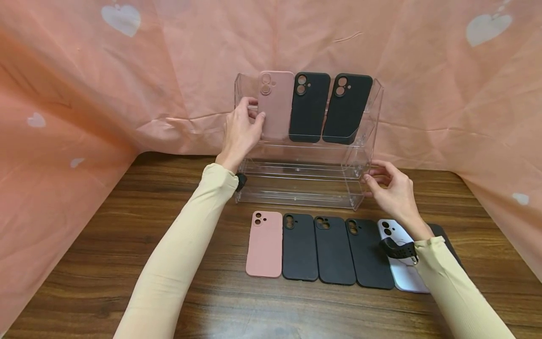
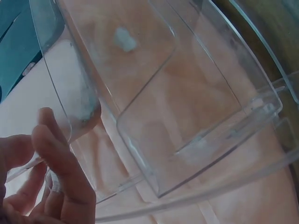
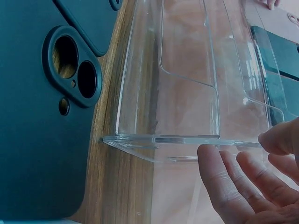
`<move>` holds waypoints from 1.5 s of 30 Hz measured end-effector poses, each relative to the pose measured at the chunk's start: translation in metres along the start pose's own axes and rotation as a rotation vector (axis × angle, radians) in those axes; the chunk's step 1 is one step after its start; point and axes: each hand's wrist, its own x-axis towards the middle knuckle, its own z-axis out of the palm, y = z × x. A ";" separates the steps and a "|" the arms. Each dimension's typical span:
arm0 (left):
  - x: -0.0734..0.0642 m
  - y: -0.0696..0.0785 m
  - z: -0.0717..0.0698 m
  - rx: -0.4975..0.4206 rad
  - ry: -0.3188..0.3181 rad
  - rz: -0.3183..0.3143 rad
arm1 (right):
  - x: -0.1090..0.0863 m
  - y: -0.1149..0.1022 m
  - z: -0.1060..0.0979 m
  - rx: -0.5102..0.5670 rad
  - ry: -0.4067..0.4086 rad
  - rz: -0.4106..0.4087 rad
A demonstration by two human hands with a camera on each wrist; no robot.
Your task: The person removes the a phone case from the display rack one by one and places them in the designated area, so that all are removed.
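A clear acrylic tiered display stand (image 1: 296, 200) stands on the table. Its top tier holds a pink phone case (image 1: 277, 106) at the left, then a black phone case (image 1: 310, 108) and another black phone case (image 1: 348, 109), all leaning upright. My left hand (image 1: 242, 129) pinches the pink case at its left edge, thumb in front; in the left wrist view that case (image 2: 28, 100) looks pale behind the clear plastic. Low on the stand's right side, my right hand (image 1: 391, 190) holds the edge of the side panel (image 3: 187, 140) between thumb and fingers.
In front of the stand lies a row of phone cases: a pink one (image 1: 264, 245), several black ones (image 1: 299, 247) and a white one (image 1: 400, 263) partly under my right wrist. Pink cloth (image 1: 190, 70) with white hearts hangs behind the wooden table (image 1: 203, 296).
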 end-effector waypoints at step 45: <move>-0.028 0.005 -0.030 -0.552 0.163 0.182 | 0.002 0.002 -0.003 -0.005 -0.032 0.010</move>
